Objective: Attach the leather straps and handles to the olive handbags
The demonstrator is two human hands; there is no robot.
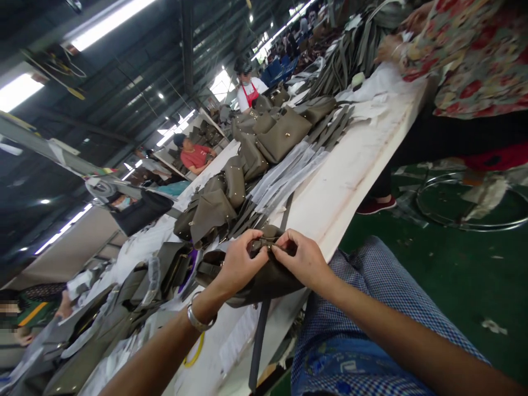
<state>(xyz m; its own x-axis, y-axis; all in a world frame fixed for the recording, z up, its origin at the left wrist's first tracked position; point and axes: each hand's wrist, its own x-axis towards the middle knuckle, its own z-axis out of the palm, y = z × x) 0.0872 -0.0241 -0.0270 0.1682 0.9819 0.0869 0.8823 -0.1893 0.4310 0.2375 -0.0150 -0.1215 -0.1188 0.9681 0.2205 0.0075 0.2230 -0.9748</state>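
Note:
An olive-brown handbag [268, 283] lies at the near edge of the white worktable, in front of my lap. My left hand [243, 258], with a bracelet on its wrist, pinches the bag's upper edge between thumb and fingers. Close beside it, my right hand [303, 258] pinches the same edge near a small gold-coloured metal piece. The fingertips of both hands almost meet there. What exactly lies between them is too small to make out. A dark strap [259, 344] hangs below the bag over the table edge.
More olive handbags [284, 135] crowd the worktable [330, 190] beyond my hands, with grey straps and white wrapping [284, 173]. Further bags [127, 291] lie to the left. A co-worker in a floral top [482, 60] works at the right; a metal ring base [470, 225] stands on the green floor.

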